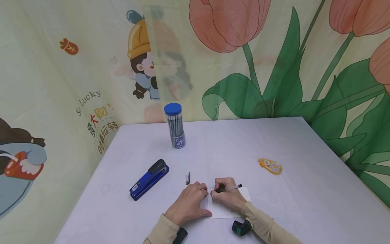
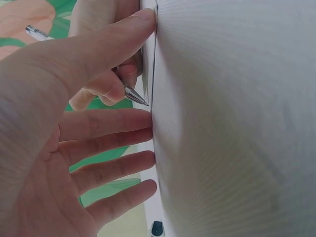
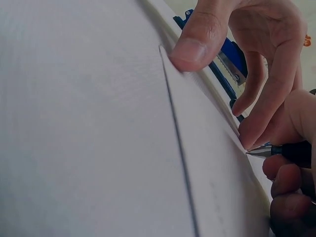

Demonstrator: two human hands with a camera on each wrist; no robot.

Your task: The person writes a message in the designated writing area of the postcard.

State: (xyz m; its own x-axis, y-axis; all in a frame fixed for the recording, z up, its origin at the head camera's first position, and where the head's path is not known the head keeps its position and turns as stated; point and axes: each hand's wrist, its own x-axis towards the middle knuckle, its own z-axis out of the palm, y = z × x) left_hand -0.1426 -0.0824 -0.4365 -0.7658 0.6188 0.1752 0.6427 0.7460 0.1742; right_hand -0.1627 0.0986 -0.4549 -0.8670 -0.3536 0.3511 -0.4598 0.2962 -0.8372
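Note:
A white sheet of paper (image 1: 223,212) lies on the table in front of the person. My right hand (image 1: 230,196) pinches a pen (image 1: 233,188) with a clear barrel and dark grip. In the right wrist view the pen's metal tip (image 3: 257,151) meets the paper near its left edge. Beside it my left hand (image 1: 189,203) rests with fingers spread, the thumb and fingertips at the paper's left border. The left wrist view shows those fingers (image 2: 118,165) fairly straight, with the pen tip between thumb and forefinger. Just beyond the left hand lies a pen cap (image 1: 188,178).
A blue stapler (image 1: 149,179) lies to the left. Toward the back stands a clear tub of pencils (image 1: 175,127) with a blue lid. A yellow correction tape (image 1: 270,166) is at the right. Printed curtains (image 1: 237,84) hang behind the white table (image 1: 231,142).

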